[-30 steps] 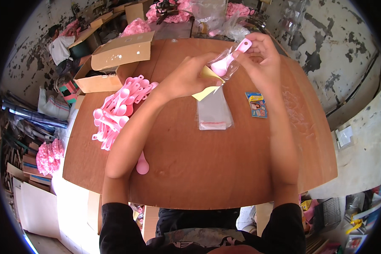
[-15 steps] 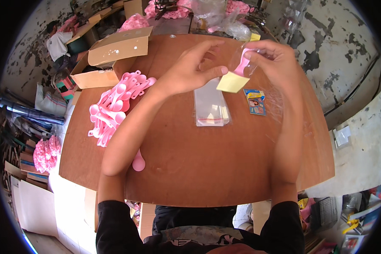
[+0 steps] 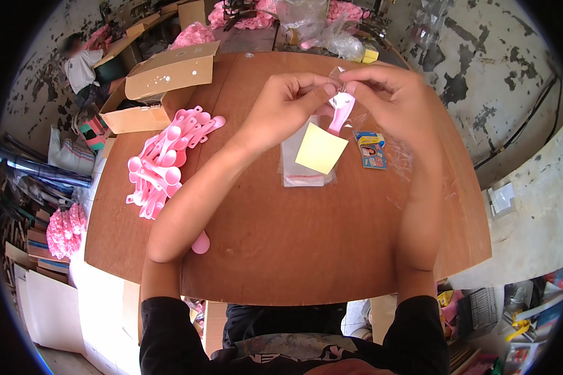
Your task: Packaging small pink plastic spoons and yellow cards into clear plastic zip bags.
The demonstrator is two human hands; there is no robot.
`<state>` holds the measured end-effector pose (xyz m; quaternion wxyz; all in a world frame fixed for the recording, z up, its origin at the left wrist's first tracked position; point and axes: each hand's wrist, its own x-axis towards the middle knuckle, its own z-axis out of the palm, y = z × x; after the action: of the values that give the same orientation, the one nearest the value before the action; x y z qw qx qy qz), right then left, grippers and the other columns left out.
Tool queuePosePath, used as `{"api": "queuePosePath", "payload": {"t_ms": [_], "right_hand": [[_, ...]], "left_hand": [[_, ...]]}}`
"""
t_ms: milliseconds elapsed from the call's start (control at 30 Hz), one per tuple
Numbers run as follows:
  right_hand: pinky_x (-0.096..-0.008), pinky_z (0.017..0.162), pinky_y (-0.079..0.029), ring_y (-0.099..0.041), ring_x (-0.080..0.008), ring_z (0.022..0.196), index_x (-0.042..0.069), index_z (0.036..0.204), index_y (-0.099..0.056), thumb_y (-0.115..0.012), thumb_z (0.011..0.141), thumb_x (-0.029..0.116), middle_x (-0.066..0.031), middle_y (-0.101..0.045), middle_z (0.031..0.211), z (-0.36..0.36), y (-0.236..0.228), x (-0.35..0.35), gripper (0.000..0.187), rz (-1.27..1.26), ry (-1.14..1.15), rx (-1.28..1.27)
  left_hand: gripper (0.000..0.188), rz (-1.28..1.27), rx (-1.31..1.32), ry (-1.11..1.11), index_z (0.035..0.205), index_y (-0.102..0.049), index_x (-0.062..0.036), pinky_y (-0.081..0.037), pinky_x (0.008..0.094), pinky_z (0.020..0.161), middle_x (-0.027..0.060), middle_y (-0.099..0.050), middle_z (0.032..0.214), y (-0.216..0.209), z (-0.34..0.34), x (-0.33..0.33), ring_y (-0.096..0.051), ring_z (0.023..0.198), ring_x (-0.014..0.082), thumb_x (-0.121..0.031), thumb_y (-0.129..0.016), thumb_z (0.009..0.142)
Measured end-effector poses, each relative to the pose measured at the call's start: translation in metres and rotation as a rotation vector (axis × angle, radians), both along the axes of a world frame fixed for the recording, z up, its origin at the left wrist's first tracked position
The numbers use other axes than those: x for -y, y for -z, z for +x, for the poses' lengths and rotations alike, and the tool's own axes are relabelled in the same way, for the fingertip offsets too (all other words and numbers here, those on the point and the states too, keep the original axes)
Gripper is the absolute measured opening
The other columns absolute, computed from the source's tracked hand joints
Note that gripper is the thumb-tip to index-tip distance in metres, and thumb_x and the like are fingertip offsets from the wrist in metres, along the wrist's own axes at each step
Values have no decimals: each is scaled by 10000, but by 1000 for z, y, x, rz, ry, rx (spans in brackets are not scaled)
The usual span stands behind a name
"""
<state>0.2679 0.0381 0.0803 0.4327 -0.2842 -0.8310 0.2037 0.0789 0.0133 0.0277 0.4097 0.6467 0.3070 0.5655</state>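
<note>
Near one o'clock on the desk [image 3: 281, 250], the fingers of the left hand [image 3: 288, 103] and right hand [image 3: 391, 94] pinched the top of a clear bag [image 3: 338, 73] between them, a pink spoon [image 3: 341, 115] hanging just below. A hard pull apart there could have torn the film; a slack grip could have let spoon and yellow card [image 3: 322, 149] drop onto the bag stack [image 3: 290, 159] beneath, scattering it. The left forearm, passing over a loose spoon [image 3: 201, 242] at eight o'clock, might have knocked it. The fingertips covered the bag's edge, so whether it was sealed could not be told; nor could one tell whether the card lay inside the film or against it. The card hid the spoon's lower end, the forearm the loose one's handle. At nine o'clock, the spoon pile [image 3: 166, 159] was too tangled to count.
</note>
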Motion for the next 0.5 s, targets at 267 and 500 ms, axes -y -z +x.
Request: {"api": "queuePosePath", "payload": {"t_ms": [267,500], "right_hand": [[-346,647,-490,-624,-265,725,0,846,-703,-694,760,69,-99,-648,825,-6,6,-3,111,452,-9,149],[-327,578,-474,-612,-212,614,-4,760,-674,-668,695,36,-72,-637,703,-3,-2,11,76,398,102,291]], "left_hand": [[231,160,-392,-170,1095,-668,37,-526,259,694,86,-711,935,-1,-9,6,-654,783,109,-124,-600,944],[190,500,-603,-123,1059,-686,19,-509,266,611,121,-702,802,-11,-12,12,-636,680,98,-20,-617,887]]}}
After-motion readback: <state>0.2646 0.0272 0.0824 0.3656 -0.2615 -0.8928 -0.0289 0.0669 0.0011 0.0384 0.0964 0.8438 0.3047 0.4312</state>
